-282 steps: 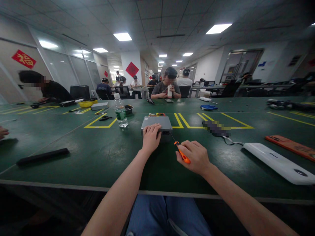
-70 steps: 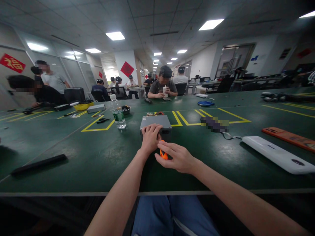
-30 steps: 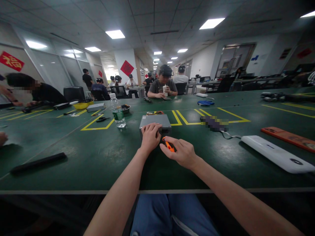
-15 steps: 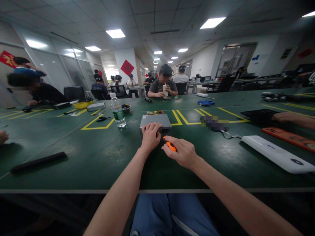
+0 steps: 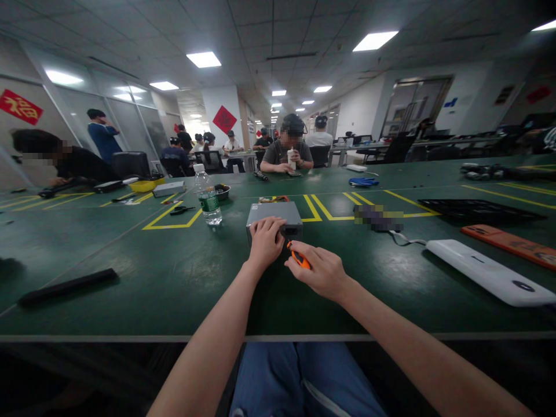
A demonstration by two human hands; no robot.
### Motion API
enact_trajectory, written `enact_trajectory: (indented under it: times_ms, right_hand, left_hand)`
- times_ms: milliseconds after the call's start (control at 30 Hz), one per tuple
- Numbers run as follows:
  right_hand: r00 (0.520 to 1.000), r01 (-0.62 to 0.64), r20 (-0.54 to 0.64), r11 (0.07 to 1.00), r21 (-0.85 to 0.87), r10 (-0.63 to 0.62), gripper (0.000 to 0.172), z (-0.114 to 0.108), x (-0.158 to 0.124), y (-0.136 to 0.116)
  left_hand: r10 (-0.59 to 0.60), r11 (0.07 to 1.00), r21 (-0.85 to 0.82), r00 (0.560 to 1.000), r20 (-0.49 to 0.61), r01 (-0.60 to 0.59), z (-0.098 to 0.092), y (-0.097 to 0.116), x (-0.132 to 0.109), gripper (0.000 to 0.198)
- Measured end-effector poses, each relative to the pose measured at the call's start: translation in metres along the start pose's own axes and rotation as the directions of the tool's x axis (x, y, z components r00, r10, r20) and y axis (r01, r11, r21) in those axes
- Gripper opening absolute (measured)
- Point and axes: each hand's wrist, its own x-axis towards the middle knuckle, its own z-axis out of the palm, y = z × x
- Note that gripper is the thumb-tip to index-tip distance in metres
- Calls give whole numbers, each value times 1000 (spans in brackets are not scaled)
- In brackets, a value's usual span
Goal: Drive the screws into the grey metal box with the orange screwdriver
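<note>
A grey metal computer power supply unit [image 5: 274,212] sits on the green table in front of me, with coloured wires at its far side and a dark socket on the near face. My left hand [image 5: 267,234] grips its near left edge, fingers laid over the top and front. In my right hand [image 5: 320,267], closed, is a screwdriver [image 5: 299,258] with an orange and black handle. It points at the near face of the unit, just right of my left fingers. Where its tip meets the unit is hard to make out.
Left of the unit stands a water bottle [image 5: 208,197], with a bowl [image 5: 223,191] behind it. A black bar [image 5: 69,286] lies near left. At right are a white power bank [image 5: 486,272], an orange phone case [image 5: 508,243] and a black panel [image 5: 480,209]. A person [image 5: 289,147] sits opposite.
The screwdriver handle has turned slightly in my right hand; my left hand stays put. Other people's hands at both table sides have left view. A standing person at far left has moved right.
</note>
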Motion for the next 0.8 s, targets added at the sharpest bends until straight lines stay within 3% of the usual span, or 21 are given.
enact_trajectory:
  times_ms: [133, 267, 800]
  right_hand:
    - [999, -14, 34, 998, 67, 12, 22, 0, 0, -4]
    - [1000, 16, 14, 1000, -13, -16, 30, 0, 0, -1]
    - [1000, 2, -25, 1000, -28, -2, 12, -1, -3, -1]
  left_hand:
    - [-2, 1000, -5, 1000, -1, 2, 1, 0, 0, 35]
    - [-3, 1000, -3, 1000, 6, 3, 0, 0, 0, 36]
    - [-15, 1000, -5, 1000, -5, 15, 0, 3, 0, 32]
